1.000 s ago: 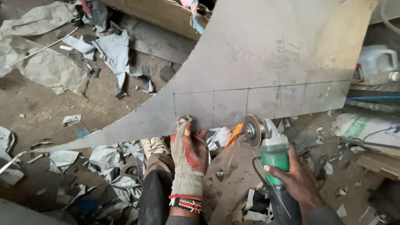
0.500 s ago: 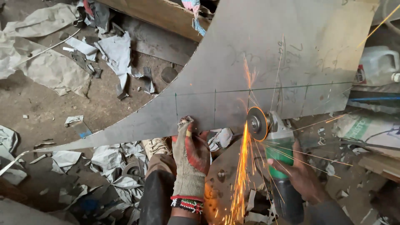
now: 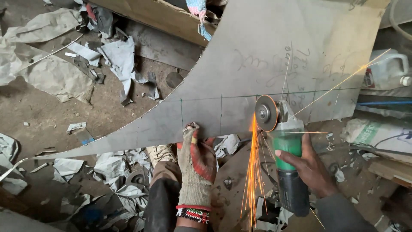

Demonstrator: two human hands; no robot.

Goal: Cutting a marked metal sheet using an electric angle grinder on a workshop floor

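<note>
Head: grinder [image 3: 286, 150] in right hand [image 3: 311, 165] grip, disc on sheet [image 3: 266, 64].

Sheet of metal [image 3: 274, 56] slanting across the upper middle and right, near edge toward the wearer. Left hand [image 3: 196, 165] at that near edge, fingertips touching it. Right hand [image 3: 310, 165] to the right of the left, wrapped around an angle grinder [image 3: 286, 150]; grinder disc [image 3: 266, 113] against the sheet's near edge, sparks [image 3: 253, 172] falling below, between both hands. Scrap paper [image 3: 51, 73] on the floor [image 3: 56, 116] to the left. Plastic jug [image 3: 386, 71] at far right, behind the sheet. Wooden board [image 3: 159, 17] behind, top centre
</note>
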